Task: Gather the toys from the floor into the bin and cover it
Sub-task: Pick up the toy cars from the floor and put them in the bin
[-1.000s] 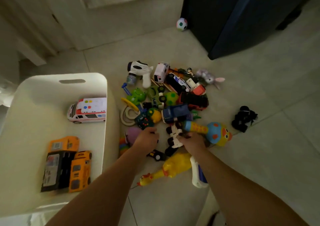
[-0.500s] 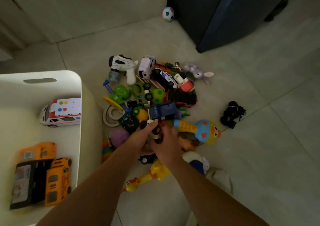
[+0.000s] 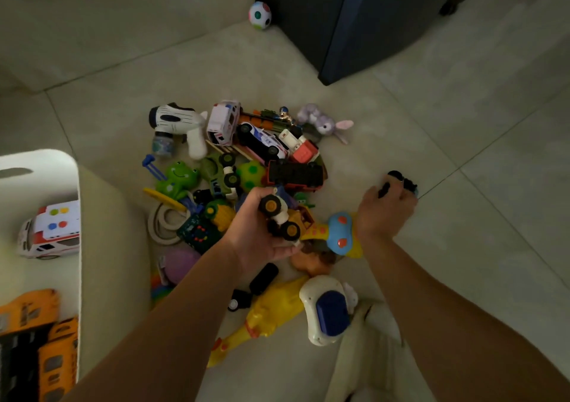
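A heap of toys lies on the tiled floor: a white toy gun (image 3: 182, 125), a white van (image 3: 222, 121), a green frog (image 3: 179, 178), a yellow rubber chicken (image 3: 271, 310), a blue-headed rattle (image 3: 340, 233). My left hand (image 3: 262, 232) is shut on a small white truck with orange-hubbed wheels (image 3: 279, 218), lifted above the heap. My right hand (image 3: 385, 209) rests on a black toy (image 3: 401, 182) lying apart to the right, fingers closed over it. The white bin (image 3: 78, 216) at the left holds an ambulance (image 3: 49, 230) and orange buses (image 3: 46, 349).
A coloured ball (image 3: 260, 15) rests by a dark cabinet (image 3: 354, 22) at the back. A white and blue toy (image 3: 327, 309) lies near my right forearm. Bare tiles extend to the right and front. No lid is in view.
My left hand has lifted the white truck out of the heap. My right hand left the truck and moved right onto the black toy. The camera shifted right.
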A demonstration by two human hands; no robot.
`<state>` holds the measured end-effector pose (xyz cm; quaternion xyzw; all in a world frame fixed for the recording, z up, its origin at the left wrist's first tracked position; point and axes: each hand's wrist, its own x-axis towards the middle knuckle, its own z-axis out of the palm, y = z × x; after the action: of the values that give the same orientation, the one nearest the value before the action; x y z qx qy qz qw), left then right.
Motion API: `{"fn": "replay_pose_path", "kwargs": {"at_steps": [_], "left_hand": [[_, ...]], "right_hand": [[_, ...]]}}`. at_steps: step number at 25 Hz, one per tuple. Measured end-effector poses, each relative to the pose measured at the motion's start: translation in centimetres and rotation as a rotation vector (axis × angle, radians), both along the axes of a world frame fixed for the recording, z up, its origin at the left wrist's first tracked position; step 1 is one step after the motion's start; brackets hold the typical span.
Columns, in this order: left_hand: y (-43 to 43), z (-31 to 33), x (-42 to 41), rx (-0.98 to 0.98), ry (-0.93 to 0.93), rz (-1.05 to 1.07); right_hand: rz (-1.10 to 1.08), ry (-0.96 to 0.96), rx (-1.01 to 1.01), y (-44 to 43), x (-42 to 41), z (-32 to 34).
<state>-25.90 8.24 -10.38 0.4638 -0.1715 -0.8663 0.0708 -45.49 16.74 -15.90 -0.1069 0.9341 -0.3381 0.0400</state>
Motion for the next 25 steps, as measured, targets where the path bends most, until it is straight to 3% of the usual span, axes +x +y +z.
{"fn": "replay_pose_path", "kwargs": {"at_steps": [2, 5, 10, 12, 16, 21, 25], "left_hand": [[0.1, -1.1, -0.3, 0.035, -0.004, -0.021], [0.0, -2.5, 0.1, 0.063, -0.05, -0.035], [-0.5, -2.8, 1.0, 0.046, -0.049, 0.001], [-0.7, -2.5, 1.7, 0.035, -0.047, 0.019], [-1.1, -0.7, 3.5, 0.005, 0.003, 0.07], [-1.2, 3.1, 6.6, 0.013, 0.164, 0.155], [-1.6, 8.2, 10.7, -0.101, 0.319, 0.184]], "right_hand": [[-0.03, -0.165, 0.191, 1.4, -3.5, -2.2], [0.009, -0.382, 0.223, 2.2, -6.0, -4.4], [0.202, -0.386, 0.285, 2.3, -6.4, -5.2], [0.199, -0.378, 0.208, 1.9, -5.8, -3.9], [0.207, -0.404, -0.149, -1.3, -2.5, 1.3], [0.502, -0.418, -0.375, -4.9, 5.4, 8.8], [0.733, -0.442, -0.455, -6.5, 13.2, 14.2]]}}
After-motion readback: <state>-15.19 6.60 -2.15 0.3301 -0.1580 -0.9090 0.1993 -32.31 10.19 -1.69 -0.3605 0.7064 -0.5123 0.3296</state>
